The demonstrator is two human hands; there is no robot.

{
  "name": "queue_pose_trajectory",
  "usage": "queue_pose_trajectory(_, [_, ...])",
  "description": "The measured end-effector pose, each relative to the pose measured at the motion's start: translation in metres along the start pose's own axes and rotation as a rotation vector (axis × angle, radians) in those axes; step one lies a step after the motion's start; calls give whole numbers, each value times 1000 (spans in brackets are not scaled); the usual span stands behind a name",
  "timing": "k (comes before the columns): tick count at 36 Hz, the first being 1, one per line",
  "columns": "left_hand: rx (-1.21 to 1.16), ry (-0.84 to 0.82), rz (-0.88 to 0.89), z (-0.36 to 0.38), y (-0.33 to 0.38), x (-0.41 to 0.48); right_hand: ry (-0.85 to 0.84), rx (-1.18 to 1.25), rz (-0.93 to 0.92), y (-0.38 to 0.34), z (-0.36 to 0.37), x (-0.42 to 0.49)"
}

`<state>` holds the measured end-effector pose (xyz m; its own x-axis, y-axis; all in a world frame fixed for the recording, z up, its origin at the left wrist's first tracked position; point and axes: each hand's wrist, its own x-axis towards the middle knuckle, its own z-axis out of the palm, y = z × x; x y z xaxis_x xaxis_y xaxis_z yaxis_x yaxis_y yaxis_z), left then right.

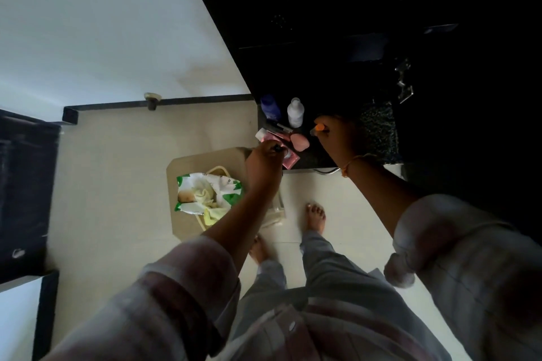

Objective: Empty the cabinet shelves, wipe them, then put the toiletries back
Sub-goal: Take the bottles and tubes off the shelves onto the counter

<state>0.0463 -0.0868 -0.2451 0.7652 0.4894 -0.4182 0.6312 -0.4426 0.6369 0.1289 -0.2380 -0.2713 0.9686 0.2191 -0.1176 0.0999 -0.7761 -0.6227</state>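
On the dark countertop (378, 132) stand a blue bottle (270, 106) and a white bottle (295, 112). Beside them lie pink packets (289, 160), a pink sponge (300, 142) and a slim tube (280, 127). My left hand (264, 167) is over the counter's corner, its fingers curled round a small dark item (278, 148). My right hand (337, 138) grips a small orange-tipped item (319, 128) just right of the sponge. The cabinet above is dark and its shelves are hard to make out.
Below the counter a beige stool (187, 167) carries a basket with a green-and-white wipes pack (208, 192) and a yellow cloth (212, 212). My bare feet (315, 217) stand on the pale floor. A dark doorway is at the left.
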Motion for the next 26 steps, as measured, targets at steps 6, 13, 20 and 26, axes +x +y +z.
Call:
queue_pose_trajectory(6, [-80,-41,-23,15,-3,-14,-25,-9,-65,7,5,7])
queue_pose_trajectory(13, [-83,-72,7,34,-2,-24,-77,-17,-89,16,12,15])
queue_pose_trajectory(20, [-65,-42,0,49,-2,-22,-126,4,-102,27,19,15])
queue_pose_trajectory(26, [-30,-30,4,61,-5,-19,-166,7,-81,29,23,17])
